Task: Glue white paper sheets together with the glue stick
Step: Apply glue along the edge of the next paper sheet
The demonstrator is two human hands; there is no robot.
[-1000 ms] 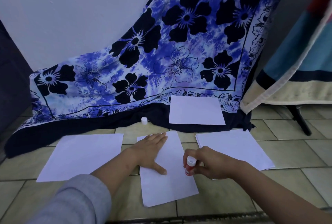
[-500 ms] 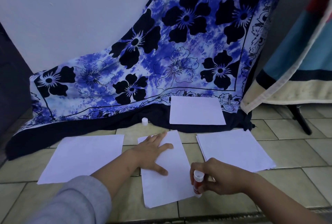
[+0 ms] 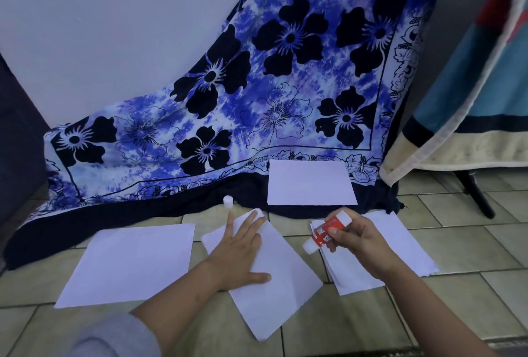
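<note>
Left hand (image 3: 238, 253) flattens middle sheet (image 3: 281, 285); right hand (image 3: 360, 239) holds glue stick (image 3: 325, 232).

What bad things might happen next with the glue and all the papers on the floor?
1. The red and white glue stick in the right hand hangs uncapped over the stack of white sheets; it might smear them.
2. The left hand lies flat on the tilted middle white sheet; any wet glue there may stick to the fingers.
3. The small white cap sits loose by the dark cloth edge and may roll away.
</note>
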